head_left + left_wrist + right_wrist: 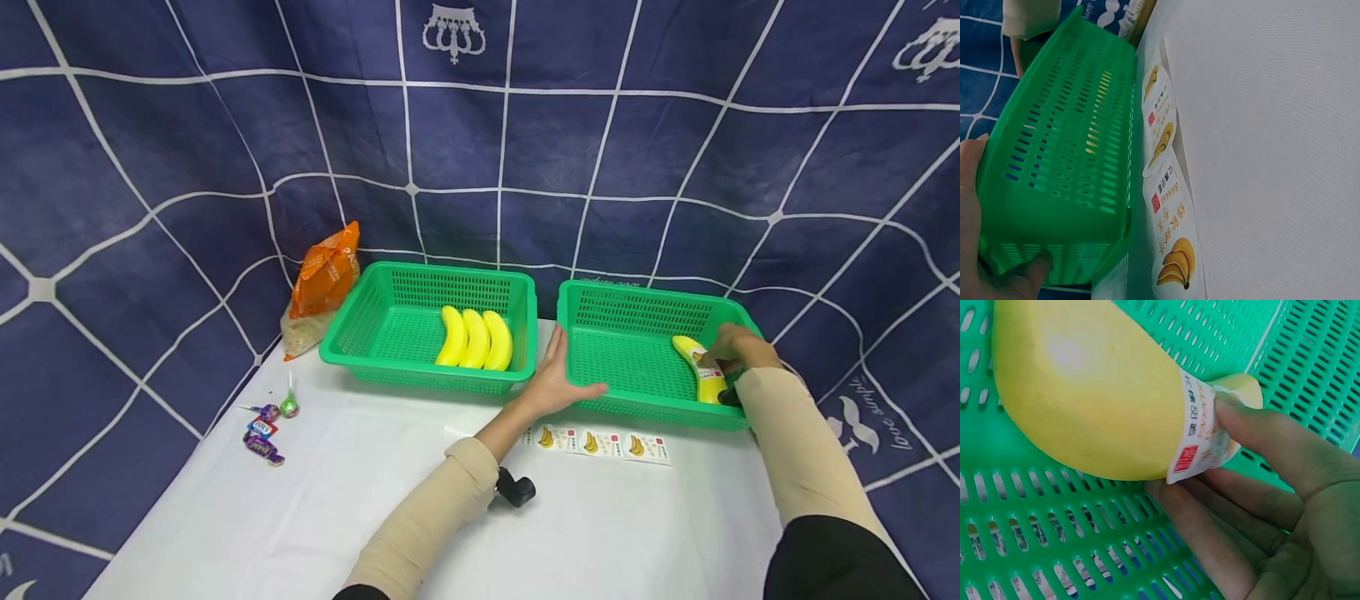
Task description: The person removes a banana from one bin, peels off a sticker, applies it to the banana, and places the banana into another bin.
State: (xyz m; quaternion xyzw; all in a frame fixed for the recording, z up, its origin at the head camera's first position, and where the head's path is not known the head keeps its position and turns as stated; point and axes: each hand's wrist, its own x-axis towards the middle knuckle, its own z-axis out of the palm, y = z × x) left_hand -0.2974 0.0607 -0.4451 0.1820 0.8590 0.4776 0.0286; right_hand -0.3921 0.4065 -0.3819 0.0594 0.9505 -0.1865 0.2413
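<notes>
White table (315, 500): left hand (558, 379) lies flat, bracing right basket (637, 321); right hand (738, 348) pinches banana (701, 371), apparently pressing its label (1200, 428) down.

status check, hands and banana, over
Left hand steadies right basket. Right hand pinches stickered banana inside it. Nothing in the way.

The white desk (315, 508) has lots of open room in front. Two green plastic baskets (427, 329) sit side by side at the back, with a thin gap between them. A strip of banana stickers (600, 442) lies just before the right basket (645, 350). Small wrapped candies (262, 429) lie at the left edge.
</notes>
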